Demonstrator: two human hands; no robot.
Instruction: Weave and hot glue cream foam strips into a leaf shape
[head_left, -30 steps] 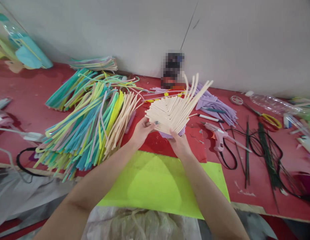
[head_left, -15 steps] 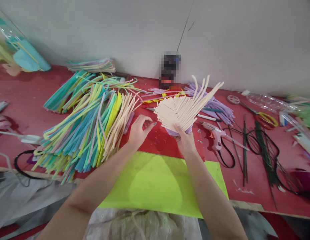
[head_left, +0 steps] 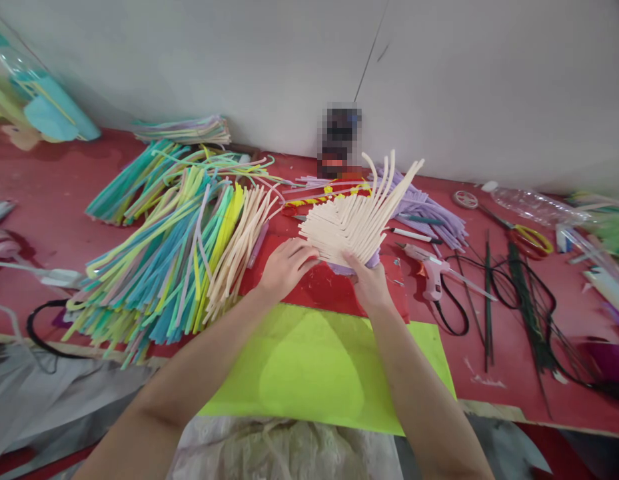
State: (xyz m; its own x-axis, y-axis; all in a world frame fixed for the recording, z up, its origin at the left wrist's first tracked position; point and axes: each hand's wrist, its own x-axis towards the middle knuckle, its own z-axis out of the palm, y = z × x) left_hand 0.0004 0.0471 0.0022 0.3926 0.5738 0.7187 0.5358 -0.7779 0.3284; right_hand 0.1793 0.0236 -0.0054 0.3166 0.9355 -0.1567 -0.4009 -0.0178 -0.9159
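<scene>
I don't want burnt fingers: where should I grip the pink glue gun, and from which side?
Probably by the handle, from the near side: it points toward you, while the nozzle points away leftward and the glue stick juts right.

Pixel blocks blur a dark upright object (head_left: 339,140). Most fingers of the right hand (head_left: 372,285) hide beneath the fan of cream fuzzy sticks (head_left: 342,223) (its lilac underlayer (head_left: 341,269) mostly covered). The left edge crops a pink plastic object (head_left: 3,247).

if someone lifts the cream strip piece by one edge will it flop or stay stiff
The cream strip piece may hold its shape where strips lie tightly packed. Its free upper ends will probably flex, since several curve. Thin strips suggest little weight.
</scene>
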